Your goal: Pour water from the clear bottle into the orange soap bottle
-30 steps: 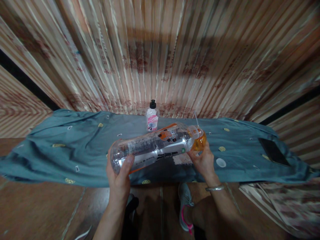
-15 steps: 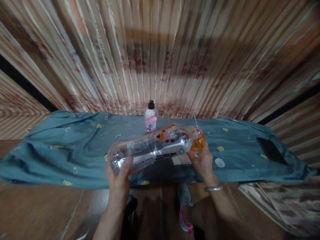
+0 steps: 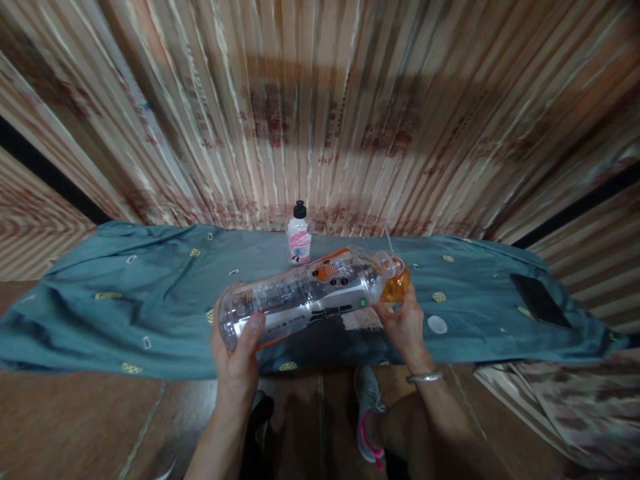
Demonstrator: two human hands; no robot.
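A large clear plastic bottle point(image 3: 300, 297) with an orange and silver label lies tilted in the air, its neck toward the right. My left hand point(image 3: 240, 353) is wrapped round its base. My right hand point(image 3: 404, 325) grips a smaller container of orange liquid point(image 3: 397, 285), which is against the large bottle's mouth. A thin clear stick or straw point(image 3: 389, 237) rises behind the container. Whether liquid is flowing cannot be made out. Behind the large bottle, a white bottle point(image 3: 300, 240) with a pink label and black cap stands upright.
Teal patterned cloth point(image 3: 165, 287) covers the table. A white round disc point(image 3: 437, 325) and a dark phone-like slab point(image 3: 540, 301) lie at the right. Pale paper point(image 3: 361, 319) lies under the held bottle. A striped curtain point(image 3: 320, 120) hangs behind.
The view has shifted very slightly, so the table items appear a little further left. Both hands keep their hold, and the bottle and container stay together.
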